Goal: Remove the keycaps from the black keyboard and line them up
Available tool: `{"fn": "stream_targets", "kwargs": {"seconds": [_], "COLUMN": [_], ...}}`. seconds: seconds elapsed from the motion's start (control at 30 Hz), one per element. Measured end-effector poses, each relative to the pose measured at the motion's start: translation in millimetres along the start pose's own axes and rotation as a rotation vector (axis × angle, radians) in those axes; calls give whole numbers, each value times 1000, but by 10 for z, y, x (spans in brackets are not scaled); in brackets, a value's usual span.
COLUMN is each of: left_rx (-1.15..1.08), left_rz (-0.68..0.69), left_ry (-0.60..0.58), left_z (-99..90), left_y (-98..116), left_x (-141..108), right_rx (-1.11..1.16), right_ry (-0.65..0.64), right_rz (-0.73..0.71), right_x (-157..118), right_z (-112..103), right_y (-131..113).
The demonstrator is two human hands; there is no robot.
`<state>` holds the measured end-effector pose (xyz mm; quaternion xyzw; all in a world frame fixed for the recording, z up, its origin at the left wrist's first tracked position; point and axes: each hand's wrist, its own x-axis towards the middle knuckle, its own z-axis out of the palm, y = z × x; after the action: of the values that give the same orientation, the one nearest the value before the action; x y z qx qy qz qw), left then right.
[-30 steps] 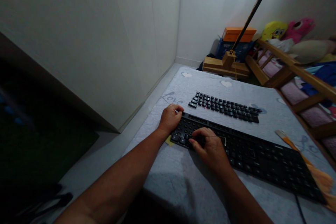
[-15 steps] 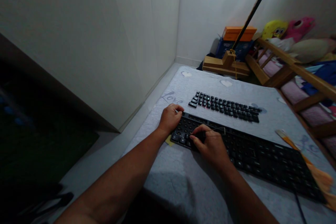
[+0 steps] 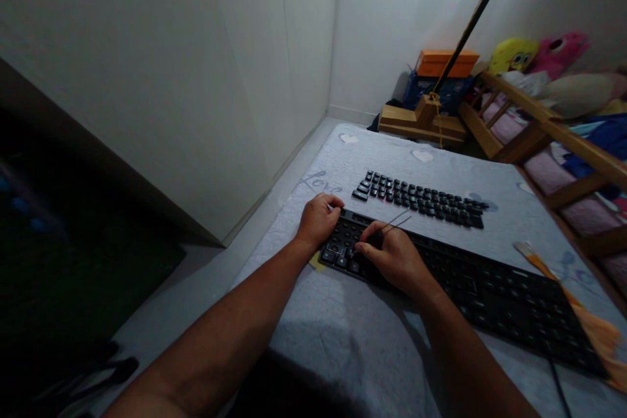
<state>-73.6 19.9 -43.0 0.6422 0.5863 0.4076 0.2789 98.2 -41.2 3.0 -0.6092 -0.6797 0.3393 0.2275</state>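
A black keyboard (image 3: 494, 294) lies slantwise on the cloth-covered surface, many key positions at its left end bare of keycaps. My left hand (image 3: 318, 217) is closed on its upper left corner. Over the keyboard's left part, my right hand (image 3: 392, 251) pinches a wire keycap puller (image 3: 398, 222), whose two thin wires stick out past the knuckles to the upper right. The fingertips are down at the lower key row, beside a few keycaps (image 3: 341, 261) still seated there; whether they also hold a keycap is too dark to tell.
Loose keycaps (image 3: 416, 199) lie in rows behind the keyboard. A brush (image 3: 533, 258) and an orange cloth (image 3: 597, 333) are at the right. A cabinet (image 3: 196, 78) rises on the left; a wooden bed rail (image 3: 563, 127) and a wooden stand (image 3: 421, 121) are behind.
My right hand has turned and shifted slightly, so the puller's wires now point farther up over the keyboard's back edge. My left hand and the keyboard have stayed in place.
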Motion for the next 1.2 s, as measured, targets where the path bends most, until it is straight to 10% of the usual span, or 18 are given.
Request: {"fn": "stream_targets", "kwargs": {"seconds": [0.4,0.77,1.2], "left_rx": [-19,-86,-46], "left_rz": [168,384,380], "left_ry": [-7,-493,-393], "left_z": [-91,-235,-177], "left_y": [87,244,270], "left_x": [-37,-92,-126], "right_rx": [200,84,47], "right_ry": [1,258,357], "right_rz": [7,-104,-283], "right_x": [31,-75,-98], "right_z": [-51,-173,-66], "right_y": [91,99,84]}}
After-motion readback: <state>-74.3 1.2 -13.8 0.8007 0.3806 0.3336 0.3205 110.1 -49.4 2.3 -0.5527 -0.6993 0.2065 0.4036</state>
